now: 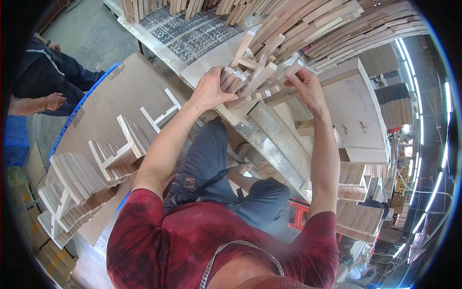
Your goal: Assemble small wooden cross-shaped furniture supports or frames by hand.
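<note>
My left hand (pixel 210 90) is closed around a small bunch of short wooden strips (pixel 232 81), their pale ends pointing up past my thumb. To the right, my right hand (pixel 308 90) pinches a single wooden stick (pixel 293 69) between thumb and fingers, apart from the bunch. Between both hands several loose wooden sticks (pixel 259 80) lie crossed at different angles on the workbench (pixel 211 59). Part of the strips in my left grip is hidden by my fingers.
Long wooden slats (pixel 308 24) are piled along the back of the bench. On the left, a brown-topped table (pixel 130 77) carries stacks of joined wooden pieces (pixel 79 178). Another person (pixel 45 82) stands beyond it. A wooden box (pixel 358 115) stands right, a red stool (pixel 299 213) below.
</note>
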Demonstrator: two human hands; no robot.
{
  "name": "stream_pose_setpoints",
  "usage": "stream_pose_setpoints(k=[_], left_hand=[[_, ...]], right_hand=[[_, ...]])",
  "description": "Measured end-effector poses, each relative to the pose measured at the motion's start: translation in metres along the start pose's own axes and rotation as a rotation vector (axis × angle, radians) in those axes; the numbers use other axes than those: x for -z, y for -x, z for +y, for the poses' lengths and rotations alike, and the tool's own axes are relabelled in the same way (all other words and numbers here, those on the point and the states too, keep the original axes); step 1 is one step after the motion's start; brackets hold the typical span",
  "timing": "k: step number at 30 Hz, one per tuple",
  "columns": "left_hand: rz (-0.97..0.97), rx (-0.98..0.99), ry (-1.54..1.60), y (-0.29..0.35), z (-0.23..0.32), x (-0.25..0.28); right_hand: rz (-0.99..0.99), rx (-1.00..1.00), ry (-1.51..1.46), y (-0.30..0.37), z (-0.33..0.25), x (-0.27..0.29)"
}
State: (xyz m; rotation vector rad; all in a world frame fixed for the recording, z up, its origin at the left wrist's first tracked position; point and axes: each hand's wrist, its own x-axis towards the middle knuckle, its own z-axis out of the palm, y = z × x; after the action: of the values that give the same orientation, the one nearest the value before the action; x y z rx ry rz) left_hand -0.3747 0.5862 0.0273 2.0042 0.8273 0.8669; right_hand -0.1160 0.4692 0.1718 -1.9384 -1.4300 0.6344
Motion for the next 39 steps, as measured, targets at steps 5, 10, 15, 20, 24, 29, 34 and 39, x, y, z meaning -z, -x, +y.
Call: stream_pose_setpoints(k=[5, 10, 15, 20, 24, 29, 34, 39], left_hand=[[-0.026, 0.020, 0.021, -0.002, 0.002, 0.005], [-0.133, 0.064, 0.006, 0.000, -0.009, 0.012], [-0.110, -0.063, 0.086, 0.008, -0.009, 0.014], [0.088, -0.021, 0.053, 0.019, 0.000, -0.018], [0.088, -0.077, -0.022, 0.015, -0.007, -0.015], [0.175, -0.264, -0.160, 0.018, -0.022, -0.029], [0.070, -0.298, -0.164, 0.015, -0.020, -0.027], [-0.151, -0.216, -0.129, 0.005, -0.014, -0.007]], right_hand=[[0.055, 0.049, 0.076, 0.003, -0.004, -0.003], [-0.057, 0.003, 0.153, 0.004, 0.028, -0.020], [-0.023, -0.022, 0.109, 0.008, 0.021, -0.023], [0.206, 0.009, 0.126, 0.018, 0.027, -0.059], [0.165, 0.029, 0.142, 0.028, 0.027, -0.051], [0.239, 0.016, -0.191, 0.046, 0.030, -0.088], [0.540, 0.195, -0.017, 0.066, 0.045, -0.150], [0.717, 0.115, -0.016, 0.068, 0.038, -0.174]])
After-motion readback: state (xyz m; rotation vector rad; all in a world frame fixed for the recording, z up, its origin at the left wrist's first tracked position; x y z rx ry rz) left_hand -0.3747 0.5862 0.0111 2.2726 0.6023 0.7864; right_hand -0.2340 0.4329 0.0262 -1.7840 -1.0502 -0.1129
